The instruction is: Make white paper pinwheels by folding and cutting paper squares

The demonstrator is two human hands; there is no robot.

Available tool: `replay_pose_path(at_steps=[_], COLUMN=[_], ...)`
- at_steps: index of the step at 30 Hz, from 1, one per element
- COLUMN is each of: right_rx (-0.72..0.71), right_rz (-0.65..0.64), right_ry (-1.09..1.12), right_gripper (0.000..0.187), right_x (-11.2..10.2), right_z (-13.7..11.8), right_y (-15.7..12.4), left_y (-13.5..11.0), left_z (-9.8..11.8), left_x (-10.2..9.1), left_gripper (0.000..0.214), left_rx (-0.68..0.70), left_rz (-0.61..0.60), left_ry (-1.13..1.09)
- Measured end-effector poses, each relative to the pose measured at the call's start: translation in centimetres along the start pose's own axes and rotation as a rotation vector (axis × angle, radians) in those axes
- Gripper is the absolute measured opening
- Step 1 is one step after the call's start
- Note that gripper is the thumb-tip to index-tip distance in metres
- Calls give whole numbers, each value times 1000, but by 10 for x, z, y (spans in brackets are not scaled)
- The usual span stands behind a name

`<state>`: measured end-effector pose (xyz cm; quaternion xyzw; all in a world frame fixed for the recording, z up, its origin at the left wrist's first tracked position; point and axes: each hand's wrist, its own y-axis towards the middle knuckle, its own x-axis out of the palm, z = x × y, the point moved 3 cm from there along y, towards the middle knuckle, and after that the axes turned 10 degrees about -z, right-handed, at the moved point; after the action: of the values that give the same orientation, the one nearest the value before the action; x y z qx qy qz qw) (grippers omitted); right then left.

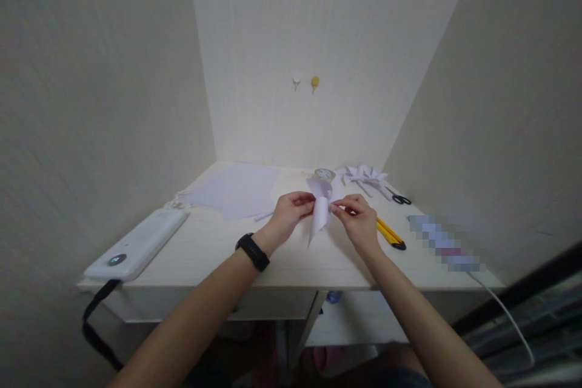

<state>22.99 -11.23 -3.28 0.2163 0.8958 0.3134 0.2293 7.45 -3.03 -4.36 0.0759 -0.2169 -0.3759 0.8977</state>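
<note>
A white paper pinwheel (321, 212) with curled blades is held just above the desk, between both hands. My left hand (293, 211) pinches its left side; a black watch is on that wrist. From the right, my right hand (357, 218) grips the pinwheel's other side between thumb and fingers. The fingertips partly hide the paper's middle. Just right of my right hand lies a yellow utility knife (390, 233) with a black end. Behind the pinwheel sits a roll of clear tape (324, 174).
White paper sheets (240, 188) lie at the back left. Folded paper pieces (364, 174) and black scissors (401, 199) are at the back right. A white power bank-like device (136, 245) with a black strap rests at the left. A blurred-out object (443, 242) with a cable lies right.
</note>
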Motion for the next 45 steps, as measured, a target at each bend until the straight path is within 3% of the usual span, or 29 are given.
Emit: replay_pose_path(at_steps=[3, 7, 13, 21, 29, 45], right_rx=[6, 58, 196, 36, -19, -93], right_rz=[25, 61, 113, 72, 57, -16], right_ry=[41, 83, 156, -12, -102, -151], right_gripper=[9, 10, 20, 18, 14, 13], right_x=[7, 14, 20, 22, 22, 24], right_z=[1, 4, 10, 1, -2, -8], right_y=[0, 0, -7, -15, -16, -20], left_y=[0, 2, 7, -3, -3, -1], left_z=[-1, -1, -9, -9, -9, -8], left_x=[-2, -3, 1, 10, 13, 13], left_gripper=[30, 18, 15, 20, 22, 14], left_rx=[6, 44, 22, 30, -57, -42], left_rz=[8, 60, -12, -174, -119, -137], left_ry=[22, 274, 505, 477, 451, 549])
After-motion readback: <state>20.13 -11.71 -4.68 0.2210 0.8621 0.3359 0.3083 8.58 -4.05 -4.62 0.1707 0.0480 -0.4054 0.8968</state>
